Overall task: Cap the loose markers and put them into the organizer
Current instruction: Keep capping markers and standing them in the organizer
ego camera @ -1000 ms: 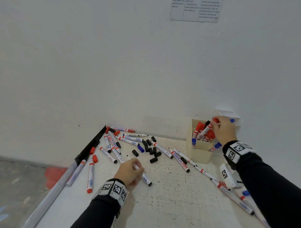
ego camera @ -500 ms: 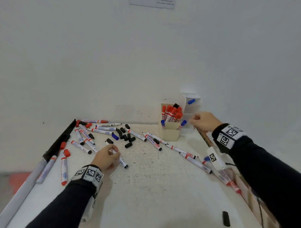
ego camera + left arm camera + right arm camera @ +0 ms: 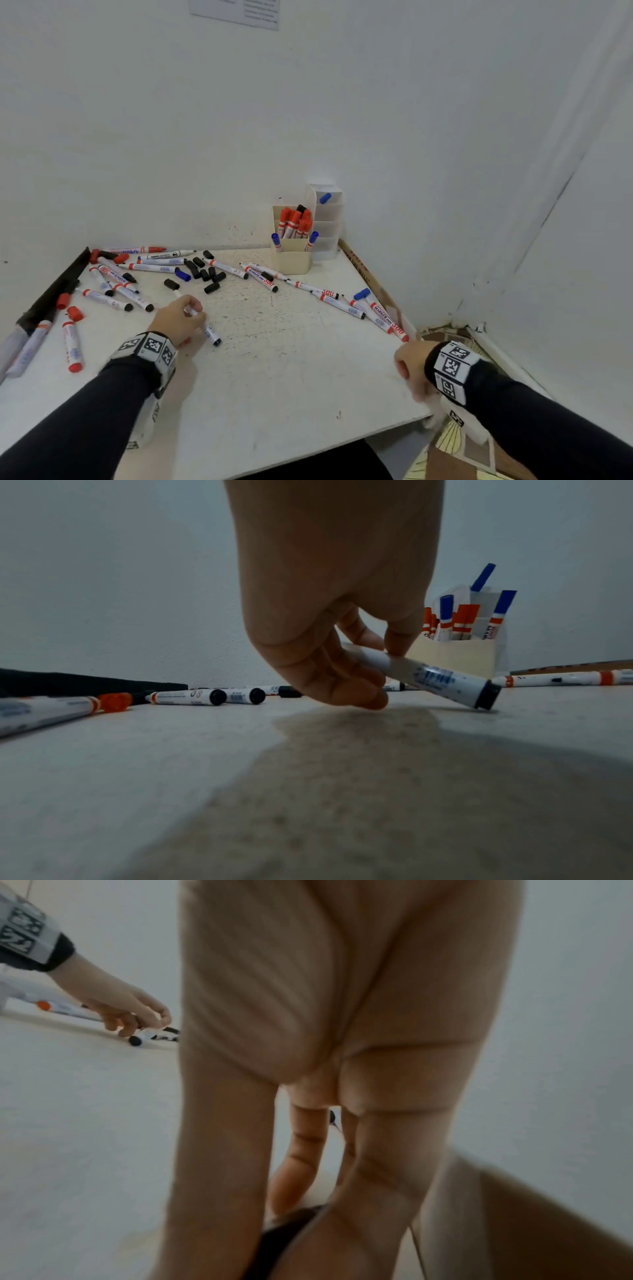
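Observation:
My left hand (image 3: pixel 191 317) (image 3: pixel 377 674) grips a white marker (image 3: pixel 209 334) (image 3: pixel 445 680), whose black end touches the table. It is uncapped or not, I cannot tell. My right hand (image 3: pixel 409 371) (image 3: pixel 308 1191) is at the table's front right edge, blurred. Its thumb and fingers point down and pinch a black cap (image 3: pixel 291 1222). The beige organizer cup (image 3: pixel 291 260) (image 3: pixel 455 656) at the back holds several red and blue markers. Loose markers lie at the left (image 3: pixel 116 284) and the right (image 3: pixel 342 303), with black caps (image 3: pixel 205 274) between them.
A white tiered holder (image 3: pixel 327 222) stands behind the cup against the wall. A long black and grey bar (image 3: pixel 51 301) lies along the table's left edge, a wooden strip (image 3: pixel 370 277) along the right. Red caps (image 3: pixel 74 313) and a blue cap (image 3: pixel 362 293) lie loose.
My right hand left the organizer and came back down to the table's front right edge. My left hand kept its marker in the same place.

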A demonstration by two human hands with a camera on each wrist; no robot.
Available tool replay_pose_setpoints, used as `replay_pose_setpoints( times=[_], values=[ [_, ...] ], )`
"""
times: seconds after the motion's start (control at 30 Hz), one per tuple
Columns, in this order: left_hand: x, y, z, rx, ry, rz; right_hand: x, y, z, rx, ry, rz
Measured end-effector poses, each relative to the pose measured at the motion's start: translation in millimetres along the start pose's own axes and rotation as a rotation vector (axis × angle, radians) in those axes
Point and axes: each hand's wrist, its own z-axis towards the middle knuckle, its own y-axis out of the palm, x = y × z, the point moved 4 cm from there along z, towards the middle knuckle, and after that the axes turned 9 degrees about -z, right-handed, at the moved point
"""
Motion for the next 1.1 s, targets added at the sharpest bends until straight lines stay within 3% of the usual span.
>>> replay_pose_setpoints(
  times=[0.23,0.47,0.63,0.97,1.1],
  values=[
    [12.2,6.5,-10.8,0.002,0.013,0.021,-2.1,-13.6,15.9,0.028,0.058,0.076],
    [14.5,4.7,-12.5,0.127,0.036,-0.044,-15.2,-34.4,24.1,0.098,0.051,0.154],
    [12.2,-0.8,-11.7,0.199,0.056,-0.04,-27.8,-60.2,25.2,0.357,0.038,0.298],
    [-1.9,-13.5,4.8,0.178,-0.019,-0.103,-54.6,-140.3,55.0,0.764,-0.089,0.734],
    [-5.0,-19.1,13.6,0.164,-0.036,-0.048,-61.6,-180.3,66.3,0.919,-0.138,0.801]
  ],
)
